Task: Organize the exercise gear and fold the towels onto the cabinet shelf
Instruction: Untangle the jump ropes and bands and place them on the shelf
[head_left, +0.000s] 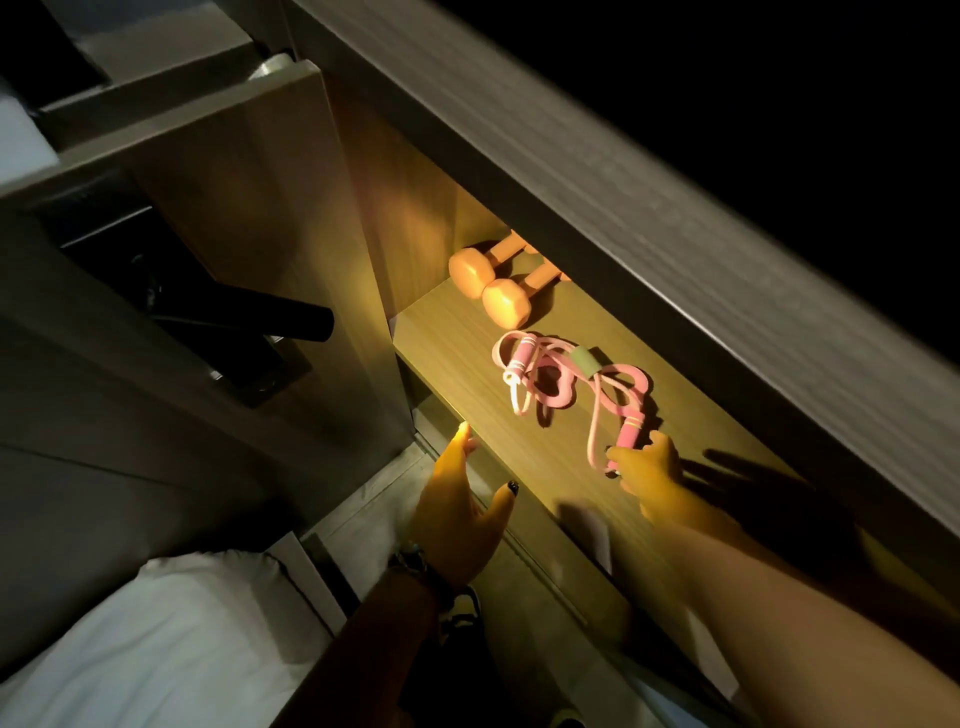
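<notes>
A pink resistance band (566, 382) with foam grips lies tangled on the lit wooden cabinet shelf (467, 353). My right hand (647, 467) reaches onto the shelf and grips the band's near pink handle. Behind the band, two orange dumbbells (493, 288) lie side by side at the shelf's far end, partly hidden under the board above. My left hand (460, 512) hangs open just off the shelf's front edge, fingers straight, holding nothing.
A thick grey board (649, 208) overhangs the shelf closely. A wooden side panel (270, 208) closes the left end. A black handle (291, 317) juts out on the left. White bedding (156, 639) lies at the lower left, above a pale floor.
</notes>
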